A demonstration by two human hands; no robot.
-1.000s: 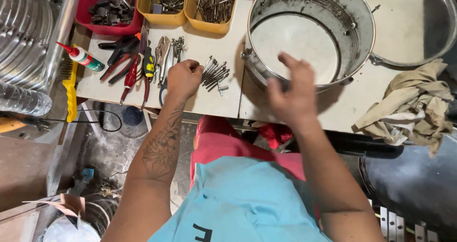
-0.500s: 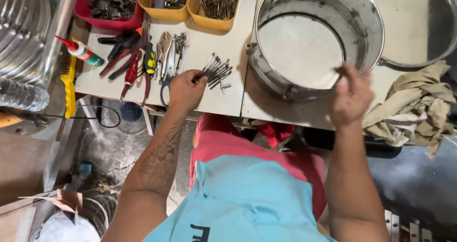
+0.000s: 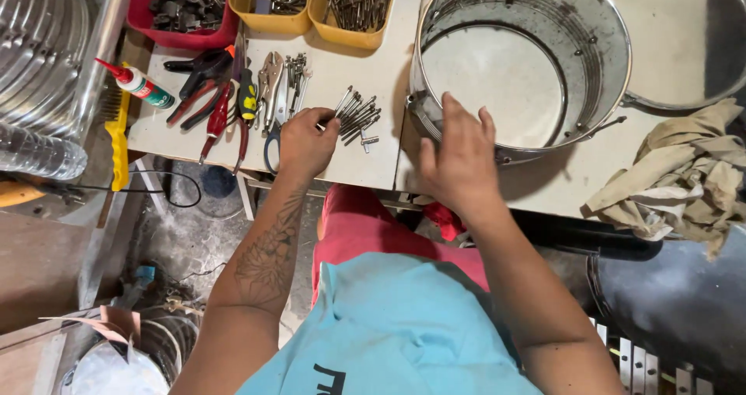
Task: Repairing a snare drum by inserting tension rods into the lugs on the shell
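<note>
Far left: glue bottle (image 3: 138, 85) with red nozzle lying on the white bench (image 3: 326, 69), beside a yellow brush (image 3: 117, 135) at the bench edge.
Hand tools: red-handled pliers (image 3: 203, 98), screwdriver (image 3: 246, 100) and metal pliers (image 3: 269, 76) laid side by side.
Back row: red bin (image 3: 183, 6) and two yellow bins (image 3: 315, 3) holding metal parts.
Left hand (image 3: 305, 142): fingers curled together at the near end of a fan of long screws (image 3: 356, 115), pinching at them; exact count held, cannot tell.
Right hand (image 3: 460, 158): fingers spread apart, palm down, resting against the near rim of the metal drum shell (image 3: 598, 30), clamped on nothing.
Drum shell: upright on the bench, just right of the screws, open end up.
Far right: crumpled beige rag (image 3: 676, 174) near the shell.
</note>
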